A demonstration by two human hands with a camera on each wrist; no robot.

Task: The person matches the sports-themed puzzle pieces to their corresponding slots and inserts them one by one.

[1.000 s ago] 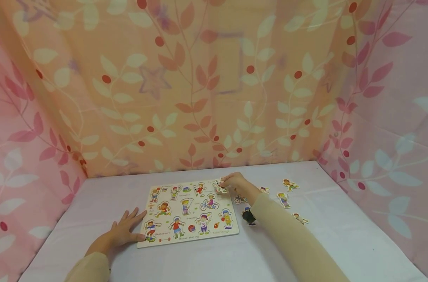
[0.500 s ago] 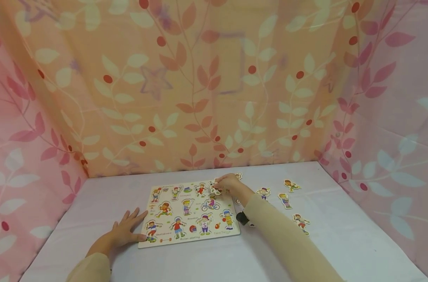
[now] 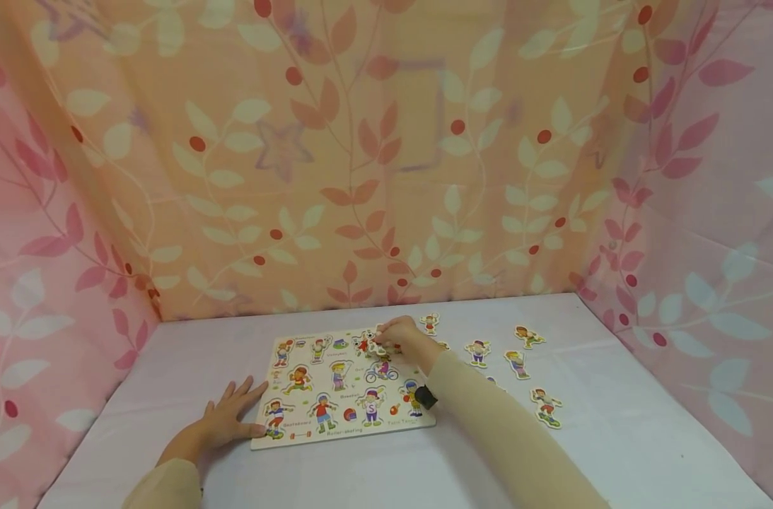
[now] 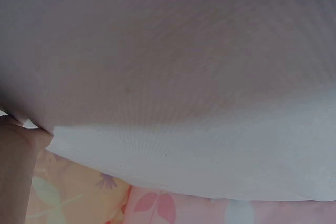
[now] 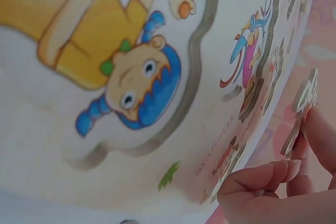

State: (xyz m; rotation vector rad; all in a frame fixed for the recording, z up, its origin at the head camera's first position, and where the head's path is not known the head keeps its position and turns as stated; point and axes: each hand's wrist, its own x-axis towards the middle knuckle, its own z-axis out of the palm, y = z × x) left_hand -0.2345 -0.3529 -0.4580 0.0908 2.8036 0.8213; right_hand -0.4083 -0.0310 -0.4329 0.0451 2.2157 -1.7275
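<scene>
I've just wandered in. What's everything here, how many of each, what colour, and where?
Table: one, white, across the lower part of the head view.
Puzzle board: one, cream with colourful figures, on the table.
Held piece: one, mostly pale, over the board.
Loose pieces: at least five, multicoloured, right of the board.
Patterned fabric: three sides, orange behind, pink left and right.
Dark object: one, black, by the right wrist; unclear what.
Sleeves: two, beige, on both arms.
Left hand: one, bare, at the board's left edge.
Right hand: one, bare, holding the piece.
</scene>
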